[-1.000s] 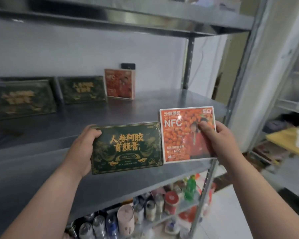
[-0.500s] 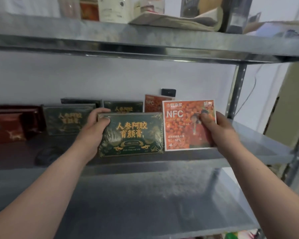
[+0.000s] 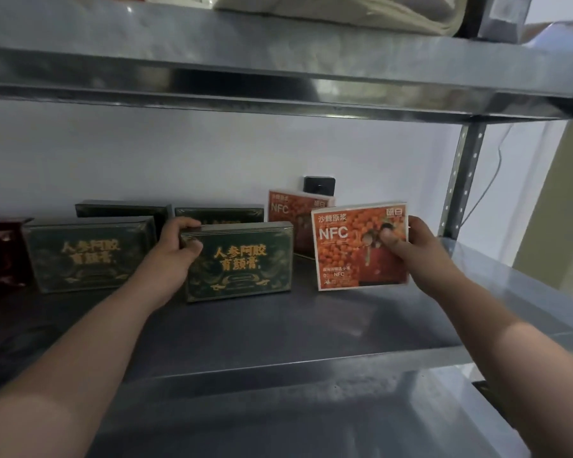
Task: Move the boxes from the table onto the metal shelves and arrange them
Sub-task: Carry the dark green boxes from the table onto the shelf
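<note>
Two boxes at once: left hand [image 3: 176, 256] grips the green box [image 3: 242, 262] by its top-left corner, right hand [image 3: 417, 252] pinches the orange box [image 3: 354, 246] by its edge. Both are upright, labels out, down at the metal shelf [image 3: 278, 332], I'd guess to line up with the matching boxes [image 3: 90, 256] behind.

Four green boxes [image 3: 239, 261]: two in front, two behind. Two orange boxes [image 3: 361, 246], toward three o'clock. One red box [image 3: 0, 256] at nine o'clock. One black socket [image 3: 319, 185] on the wall [image 3: 179, 153].
</note>
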Demonstrator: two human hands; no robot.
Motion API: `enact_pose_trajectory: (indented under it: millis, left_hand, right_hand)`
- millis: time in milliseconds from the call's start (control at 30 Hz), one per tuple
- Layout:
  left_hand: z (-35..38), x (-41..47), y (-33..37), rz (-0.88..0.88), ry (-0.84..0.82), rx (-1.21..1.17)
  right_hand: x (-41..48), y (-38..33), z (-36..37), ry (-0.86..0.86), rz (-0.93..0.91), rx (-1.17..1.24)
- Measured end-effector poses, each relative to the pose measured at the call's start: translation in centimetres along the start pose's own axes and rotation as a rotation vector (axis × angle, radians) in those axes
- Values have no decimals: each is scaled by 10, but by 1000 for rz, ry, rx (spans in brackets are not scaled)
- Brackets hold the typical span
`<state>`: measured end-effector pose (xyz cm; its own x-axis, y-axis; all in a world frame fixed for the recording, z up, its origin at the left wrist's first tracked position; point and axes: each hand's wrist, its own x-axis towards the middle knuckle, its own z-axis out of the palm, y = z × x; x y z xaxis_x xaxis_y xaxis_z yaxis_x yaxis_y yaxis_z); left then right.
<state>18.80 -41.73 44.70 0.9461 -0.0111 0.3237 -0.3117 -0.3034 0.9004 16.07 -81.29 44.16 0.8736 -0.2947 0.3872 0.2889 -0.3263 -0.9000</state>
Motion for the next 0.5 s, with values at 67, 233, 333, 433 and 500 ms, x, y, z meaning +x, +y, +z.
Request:
enact_pose_trajectory:
  millis: [67, 233, 333, 433, 500]
  left_hand:
    - [-2, 2, 2, 70, 34, 210]
    - [20, 3, 21, 434, 145, 816]
    - [54, 8, 31, 474, 67, 1160]
    - [75, 12, 30, 392, 46, 1295]
    - [76, 13, 25, 398, 80, 1305]
  right_hand:
    - [9, 5, -13, -39, -19, -44]
    - [32, 11, -43, -235, -123, -200]
    - [50, 13, -53, -280, -209, -388]
    - [65, 17, -62, -281, -260, -473]
    - [74, 22, -69, -247, -285, -498]
